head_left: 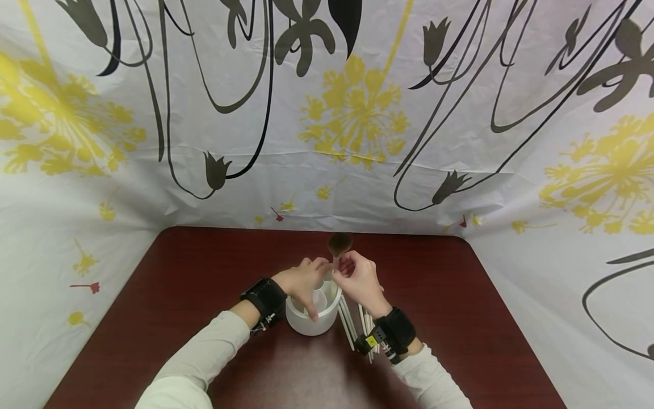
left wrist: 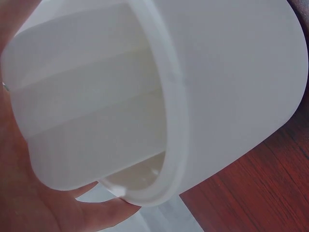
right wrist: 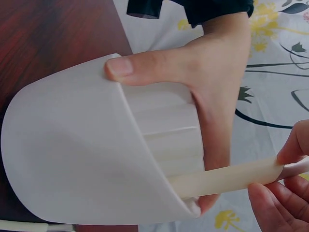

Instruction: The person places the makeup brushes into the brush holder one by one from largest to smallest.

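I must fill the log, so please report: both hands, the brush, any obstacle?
Left hand holds white cup at its rim. Right hand pinches brush, handle end inside cup. Thin sticks lie beside cup, seemingly out of the way.

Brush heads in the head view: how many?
1: the dark brush head, above the white holder, beside the right hand. Others may be hidden behind that hand.

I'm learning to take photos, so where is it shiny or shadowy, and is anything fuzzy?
Head view: a pale sheen lies on the dark red-brown wooden table, with a darker shadow right of it, and the round dark-brown brush head looks soft; left wrist view: the smooth white rounded container looks dim and grey; right wrist view: its outside is gently shaded, without harsh glare.
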`<state>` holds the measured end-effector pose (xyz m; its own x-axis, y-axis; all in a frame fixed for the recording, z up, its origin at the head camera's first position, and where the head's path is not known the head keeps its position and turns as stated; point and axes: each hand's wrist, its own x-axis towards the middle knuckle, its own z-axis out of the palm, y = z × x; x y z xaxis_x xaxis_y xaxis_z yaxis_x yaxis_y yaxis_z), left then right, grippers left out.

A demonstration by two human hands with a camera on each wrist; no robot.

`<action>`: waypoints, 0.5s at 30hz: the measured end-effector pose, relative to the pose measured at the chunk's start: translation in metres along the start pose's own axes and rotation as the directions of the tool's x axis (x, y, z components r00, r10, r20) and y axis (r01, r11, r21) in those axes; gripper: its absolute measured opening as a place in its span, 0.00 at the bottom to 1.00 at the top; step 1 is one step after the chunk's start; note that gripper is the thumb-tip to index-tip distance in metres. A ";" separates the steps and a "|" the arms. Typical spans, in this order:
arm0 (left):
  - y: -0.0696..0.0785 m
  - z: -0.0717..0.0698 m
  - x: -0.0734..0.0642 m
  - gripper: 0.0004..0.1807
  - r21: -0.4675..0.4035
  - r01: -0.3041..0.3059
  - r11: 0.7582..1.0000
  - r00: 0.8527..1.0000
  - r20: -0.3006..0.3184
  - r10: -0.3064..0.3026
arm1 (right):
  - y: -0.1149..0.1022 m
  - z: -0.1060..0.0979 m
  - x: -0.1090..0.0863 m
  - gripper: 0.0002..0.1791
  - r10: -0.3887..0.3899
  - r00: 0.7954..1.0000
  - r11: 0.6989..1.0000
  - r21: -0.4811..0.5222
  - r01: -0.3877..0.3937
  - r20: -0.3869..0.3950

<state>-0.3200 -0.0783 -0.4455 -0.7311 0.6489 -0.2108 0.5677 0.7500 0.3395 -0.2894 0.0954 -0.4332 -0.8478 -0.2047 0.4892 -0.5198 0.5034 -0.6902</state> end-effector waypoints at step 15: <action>0.000 0.001 -0.002 0.66 0.021 -0.004 1.000 1.000 -0.015 0.004 | 0.009 0.009 -0.010 0.08 0.005 0.999 1.000 -0.022 -0.004 0.048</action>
<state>-0.3182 -0.0789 -0.4461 -0.7343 0.6501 -0.1952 0.5784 0.7498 0.3213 -0.2864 0.0941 -0.4488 -0.8545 -0.2419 0.4597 -0.5139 0.5224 -0.6804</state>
